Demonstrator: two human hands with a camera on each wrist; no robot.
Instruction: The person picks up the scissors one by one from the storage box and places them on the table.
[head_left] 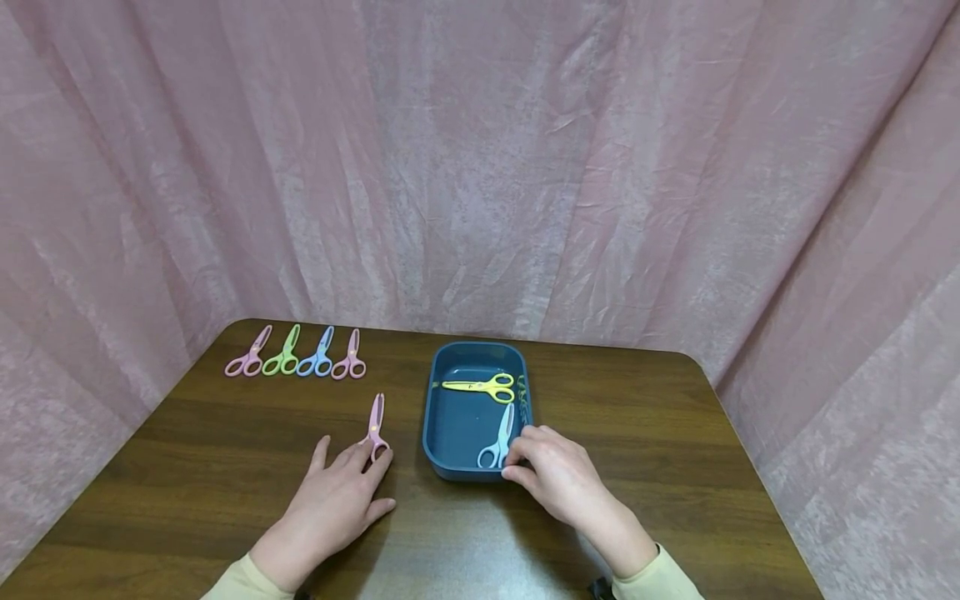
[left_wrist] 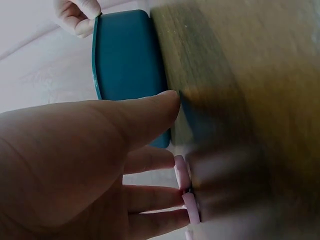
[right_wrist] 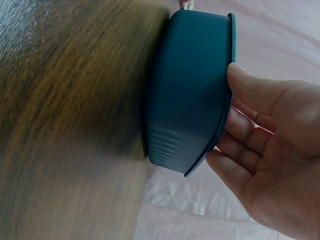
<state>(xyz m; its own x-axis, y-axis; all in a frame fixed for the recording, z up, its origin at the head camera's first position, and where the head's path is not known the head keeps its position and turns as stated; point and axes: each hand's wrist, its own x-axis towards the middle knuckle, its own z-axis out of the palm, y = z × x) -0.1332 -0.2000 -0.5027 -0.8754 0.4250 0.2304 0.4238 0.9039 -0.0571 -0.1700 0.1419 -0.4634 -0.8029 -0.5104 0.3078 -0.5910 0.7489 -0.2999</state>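
Observation:
A pair of pink scissors (head_left: 377, 417) lies on the table left of the dark blue tray (head_left: 427, 417). The fingers of my left hand (head_left: 333, 500) rest extended on its handle loops, thumb held apart. In the left wrist view the pink handle (left_wrist: 182, 172) shows at the fingertips. At the tray's front right corner, my right hand (head_left: 558, 475) reaches over the rim. Its curled fingers pinch the handle of light blue scissors (head_left: 506, 425) inside, covering one loop. In the right wrist view the thumb (right_wrist: 245, 82) sits at the rim. Yellow scissors (head_left: 480, 387) lie crosswise farther back in the tray.
Toward the table's back left, a row holds pink scissors (head_left: 255, 353), green scissors (head_left: 288, 354), blue scissors (head_left: 320, 354) and another pink pair (head_left: 351, 357). A pink curtain (head_left: 480, 167) hangs behind the wooden table (head_left: 637, 417).

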